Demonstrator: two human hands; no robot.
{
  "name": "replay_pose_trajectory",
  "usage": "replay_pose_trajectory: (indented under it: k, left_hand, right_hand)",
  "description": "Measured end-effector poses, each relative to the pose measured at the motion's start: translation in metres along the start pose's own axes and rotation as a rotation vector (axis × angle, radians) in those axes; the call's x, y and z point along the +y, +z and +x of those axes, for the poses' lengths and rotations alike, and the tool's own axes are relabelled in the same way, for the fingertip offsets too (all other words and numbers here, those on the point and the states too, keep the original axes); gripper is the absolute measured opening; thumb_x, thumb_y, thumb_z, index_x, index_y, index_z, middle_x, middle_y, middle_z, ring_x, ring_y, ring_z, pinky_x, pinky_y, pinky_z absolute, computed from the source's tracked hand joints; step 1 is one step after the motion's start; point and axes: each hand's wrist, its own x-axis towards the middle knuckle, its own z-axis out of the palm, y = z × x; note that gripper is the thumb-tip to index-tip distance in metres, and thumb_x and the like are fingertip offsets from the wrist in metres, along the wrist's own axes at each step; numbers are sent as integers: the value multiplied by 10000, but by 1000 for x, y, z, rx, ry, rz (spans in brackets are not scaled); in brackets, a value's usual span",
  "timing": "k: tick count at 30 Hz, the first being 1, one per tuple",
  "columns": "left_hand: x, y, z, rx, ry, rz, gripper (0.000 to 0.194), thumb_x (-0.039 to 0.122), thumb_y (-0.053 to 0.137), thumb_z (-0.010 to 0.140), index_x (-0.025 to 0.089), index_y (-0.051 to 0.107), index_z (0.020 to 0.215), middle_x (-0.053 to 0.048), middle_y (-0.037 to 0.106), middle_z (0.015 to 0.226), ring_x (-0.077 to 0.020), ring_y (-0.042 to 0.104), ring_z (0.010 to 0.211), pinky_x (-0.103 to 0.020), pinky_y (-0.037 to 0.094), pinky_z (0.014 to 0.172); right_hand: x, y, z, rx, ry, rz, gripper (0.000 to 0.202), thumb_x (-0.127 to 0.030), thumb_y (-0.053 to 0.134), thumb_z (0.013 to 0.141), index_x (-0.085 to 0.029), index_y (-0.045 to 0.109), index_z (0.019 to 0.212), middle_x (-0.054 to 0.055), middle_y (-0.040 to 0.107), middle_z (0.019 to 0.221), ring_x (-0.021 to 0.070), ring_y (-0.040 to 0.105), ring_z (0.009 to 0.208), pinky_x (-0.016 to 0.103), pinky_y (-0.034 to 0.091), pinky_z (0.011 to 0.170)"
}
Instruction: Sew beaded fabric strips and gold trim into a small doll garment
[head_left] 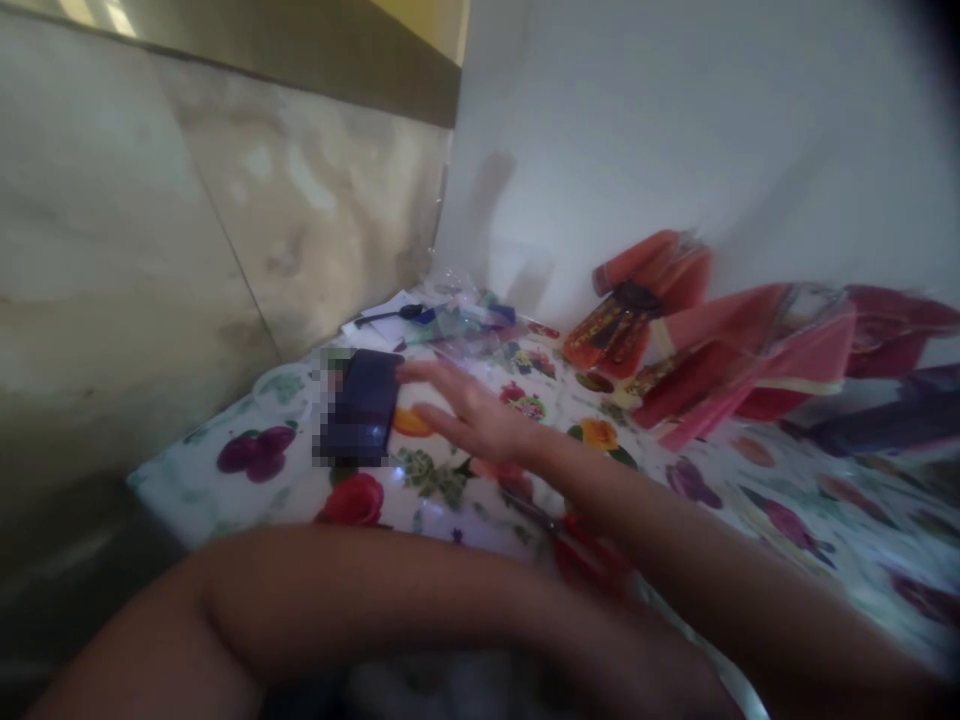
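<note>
Head view, blurred: the right hand [469, 410], fingers spread flat, touches the dark phone [360, 405] left of centre on the flowered counter [750, 490]. The phone's left edge is pixelated. The left forearm crosses the bottom; its hand is cut off.

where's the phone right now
In the head view the dark phone lies flat on the floral cloth at centre-left, near the tiled wall, with the right hand reaching its right edge.
</note>
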Motion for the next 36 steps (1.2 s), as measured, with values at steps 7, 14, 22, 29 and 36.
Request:
replay_pose_trajectory:
  k: [7, 14, 22, 29, 36]
  left_hand:
    - [6, 22, -27, 164, 14, 160, 73, 224, 604, 730, 203, 565, 787, -1, 630, 743, -183, 645, 743, -268, 502, 636]
    - [-4, 33, -28, 349, -10, 84, 120, 283, 571, 750, 209, 632, 822, 29, 631, 739, -144, 631, 705, -229, 469, 593]
    - [0, 32, -32, 393, -42, 91, 120, 279, 573, 754, 203, 639, 820, 25, 627, 747, -135, 616, 703, -222, 459, 594]
    - [-2, 31, -33, 401, -26, 86, 128, 264, 574, 754, 196, 642, 838, 27, 628, 739, -127, 619, 697, -211, 456, 591]
    - [-1, 32, -34, 399, -28, 54, 125, 249, 584, 744, 198, 643, 841, 31, 630, 725, -125, 619, 677, -206, 454, 586]
  right_hand:
    - [33, -53, -64, 177, 356, 128, 175, -301, 539, 903, -197, 585, 1036, 59, 625, 1052, 178, 605, 957, 334, 496, 842]
    - [68, -71, -113, 288, 467, 121, 113, -241, 560, 801, -191, 575, 901, 42, 587, 951, 182, 569, 937, 340, 472, 837]
    - [73, -65, -102, 229, 477, 70, 109, -191, 504, 814, -190, 599, 761, 16, 596, 829, 170, 551, 866, 327, 416, 852]
    - [73, -61, -98, 218, 503, 59, 179, -265, 492, 873, -166, 609, 780, 14, 574, 753, 148, 523, 735, 286, 414, 716]
    - [72, -63, -101, 263, 489, 96, 159, -317, 597, 836, -166, 555, 808, -9, 536, 716, 118, 498, 644, 252, 404, 606]
